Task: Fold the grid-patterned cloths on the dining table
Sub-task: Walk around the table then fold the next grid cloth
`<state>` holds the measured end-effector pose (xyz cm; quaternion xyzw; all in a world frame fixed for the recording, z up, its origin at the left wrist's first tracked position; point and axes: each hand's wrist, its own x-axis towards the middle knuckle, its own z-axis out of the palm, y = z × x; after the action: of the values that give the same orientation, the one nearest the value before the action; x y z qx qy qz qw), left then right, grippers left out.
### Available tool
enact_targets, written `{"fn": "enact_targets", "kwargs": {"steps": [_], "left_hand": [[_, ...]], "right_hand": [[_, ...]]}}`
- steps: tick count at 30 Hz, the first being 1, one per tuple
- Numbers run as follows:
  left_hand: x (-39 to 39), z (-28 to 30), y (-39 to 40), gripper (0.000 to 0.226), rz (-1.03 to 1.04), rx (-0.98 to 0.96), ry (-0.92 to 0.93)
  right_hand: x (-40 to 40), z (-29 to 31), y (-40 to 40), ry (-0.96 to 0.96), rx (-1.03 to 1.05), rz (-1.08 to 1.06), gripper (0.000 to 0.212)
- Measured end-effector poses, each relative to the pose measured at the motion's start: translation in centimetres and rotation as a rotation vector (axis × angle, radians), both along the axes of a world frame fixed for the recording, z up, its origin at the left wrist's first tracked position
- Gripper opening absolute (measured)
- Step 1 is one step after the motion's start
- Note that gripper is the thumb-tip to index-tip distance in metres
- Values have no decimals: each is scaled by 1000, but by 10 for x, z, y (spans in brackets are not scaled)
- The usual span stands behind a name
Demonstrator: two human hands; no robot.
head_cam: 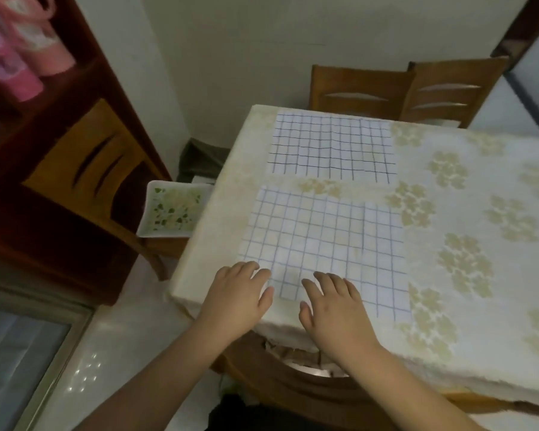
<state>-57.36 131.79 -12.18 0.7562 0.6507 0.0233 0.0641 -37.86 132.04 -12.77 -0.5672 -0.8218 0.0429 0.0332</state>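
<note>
Two flat hands, left (241, 293) and right (332, 306), press the near grid cloth (324, 244).

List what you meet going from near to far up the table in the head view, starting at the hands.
Left hand and right hand, near blue-lined grid cloth, bare strip of floral cream tablecloth, far black-lined grid cloth, two wooden chairs.

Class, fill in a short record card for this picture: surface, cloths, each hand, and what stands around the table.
surface: dining table under a floral cover
near cloth: grid-patterned, lying flat, unfolded
far cloth: grid-patterned, flat, apart from the near one
left hand: fingers straight, resting on the near cloth's edge
right hand: fingers spread, flat on the near cloth
around: two wooden chairs behind the table, patterned dish to its left
</note>
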Motion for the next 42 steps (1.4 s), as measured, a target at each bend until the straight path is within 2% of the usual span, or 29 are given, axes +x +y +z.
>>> {"fn": "enact_targets", "kwargs": {"steps": [6,8,12,17,23,25,28,31,34,38,42], "left_hand": [[-29,-33,42,48,-171,-36,-69],[-46,-42,53,46,-193,-27,-96],[-81,-59,76,42,-232,-144,-113],[-96,-75,105,41,-214,-152,-135],[-92,-88,119,33,-153,-180,-262],[-93,-102,125,30,-43,-277,-352],[-89,-124,133,28,338,-518,-667],[-82,-143,137,36,685,-597,-834],[-75,-156,143,39,824,-554,-773],[-58,-153,142,36,771,-470,-480],[-57,-155,143,37,757,-499,-344]], "right_hand": [[-29,-17,17,-57,-55,-164,36],[-42,-19,24,-49,-63,-219,39],[-72,-21,32,-69,-77,-266,41],[-90,-30,38,-110,-122,-275,44],[-82,-52,59,-104,-194,-253,46],[-79,-61,66,-101,-228,-242,46],[-72,-74,72,-88,-341,-204,47],[-64,-85,75,-92,-435,-202,50],[-55,-97,77,-76,-478,-227,54],[-46,-112,78,-62,-546,-278,58],[-39,-120,74,-43,-561,-280,57]]}}
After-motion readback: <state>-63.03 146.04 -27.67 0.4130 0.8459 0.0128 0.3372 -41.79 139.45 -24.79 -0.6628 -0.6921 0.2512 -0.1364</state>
